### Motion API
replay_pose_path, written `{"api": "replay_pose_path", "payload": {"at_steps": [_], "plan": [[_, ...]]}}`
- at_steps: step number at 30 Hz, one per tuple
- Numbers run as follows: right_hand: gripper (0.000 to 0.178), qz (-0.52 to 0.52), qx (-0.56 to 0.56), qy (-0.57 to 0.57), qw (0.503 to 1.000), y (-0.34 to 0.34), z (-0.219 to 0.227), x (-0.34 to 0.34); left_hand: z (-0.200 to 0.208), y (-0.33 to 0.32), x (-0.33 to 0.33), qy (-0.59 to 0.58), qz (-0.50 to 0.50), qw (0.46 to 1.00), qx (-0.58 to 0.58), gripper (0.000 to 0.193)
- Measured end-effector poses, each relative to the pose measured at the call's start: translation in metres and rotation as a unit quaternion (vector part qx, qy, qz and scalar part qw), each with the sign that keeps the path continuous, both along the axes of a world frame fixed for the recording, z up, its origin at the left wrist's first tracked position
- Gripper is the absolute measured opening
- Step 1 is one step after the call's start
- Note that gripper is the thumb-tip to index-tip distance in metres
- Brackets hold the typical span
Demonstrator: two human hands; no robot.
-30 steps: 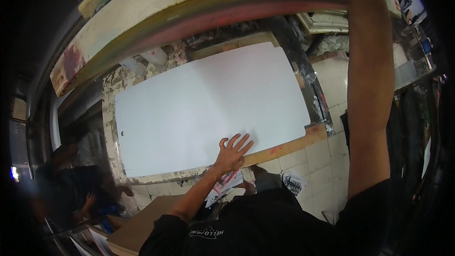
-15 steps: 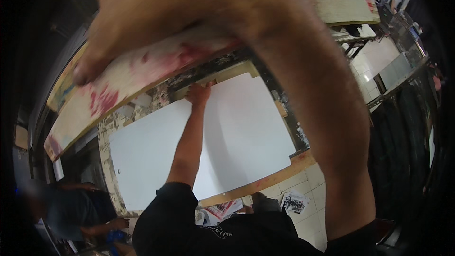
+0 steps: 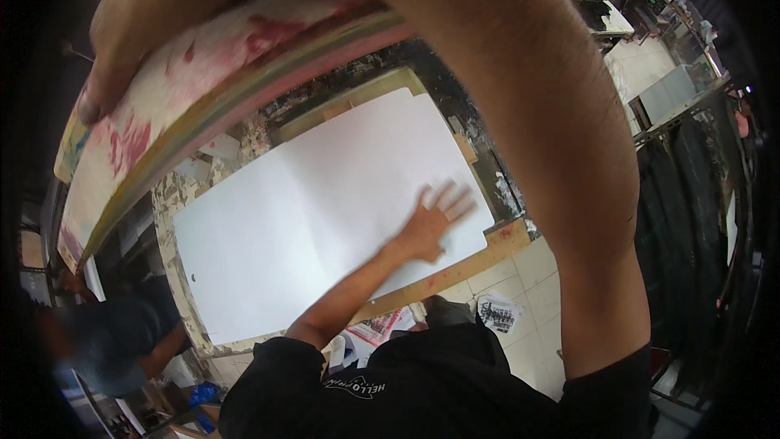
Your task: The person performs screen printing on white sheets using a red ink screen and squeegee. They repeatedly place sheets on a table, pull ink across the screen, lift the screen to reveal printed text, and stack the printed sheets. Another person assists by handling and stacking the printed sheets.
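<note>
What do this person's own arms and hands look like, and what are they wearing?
Both forearms are bare, with no gloves, rings or watch visible on the left hand or the right hand. A black short-sleeved shirt with a small white printed mark covers the shoulders; the right forearm shows dark hair.

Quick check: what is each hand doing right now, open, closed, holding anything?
Left hand: open, fingers spread, flat on the white sheet.
Right hand: closed over the edge of the raised paint-stained frame, holding it up.
</note>
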State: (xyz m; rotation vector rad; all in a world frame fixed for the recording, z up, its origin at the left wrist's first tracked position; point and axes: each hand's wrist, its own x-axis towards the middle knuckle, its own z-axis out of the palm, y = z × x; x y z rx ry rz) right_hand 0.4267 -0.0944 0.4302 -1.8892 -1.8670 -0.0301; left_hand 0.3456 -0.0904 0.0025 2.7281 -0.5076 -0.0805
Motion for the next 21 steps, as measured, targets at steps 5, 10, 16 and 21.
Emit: {"api": "replay_pose_path", "payload": {"at_steps": [5, 10, 16, 21], "plan": [[0.065, 0.009, -0.019, -0.04, 0.999, 0.023, 0.007, -0.019, -0.015, -0.038, -0.046, 0.015, 0.002, 0.998, 0.055, 0.121], [0.056, -0.065, -0.132, -0.021, 0.989, 0.044, 0.03, -0.029, -0.035, -0.031, -0.059, -0.061, 0.021, 0.997, 0.029, 0.122], [0.046, -0.089, 0.136, -0.07, 0.984, 0.044, -0.033, -0.043, -0.033, -0.023, -0.095, -0.062, 0.088, 0.994, -0.001, 0.116], [0.07, -0.046, 0.077, 0.141, 0.986, 0.043, -0.038, 0.024, -0.046, -0.036, -0.107, -0.105, 0.154, 0.982, -0.021, 0.107]]}}
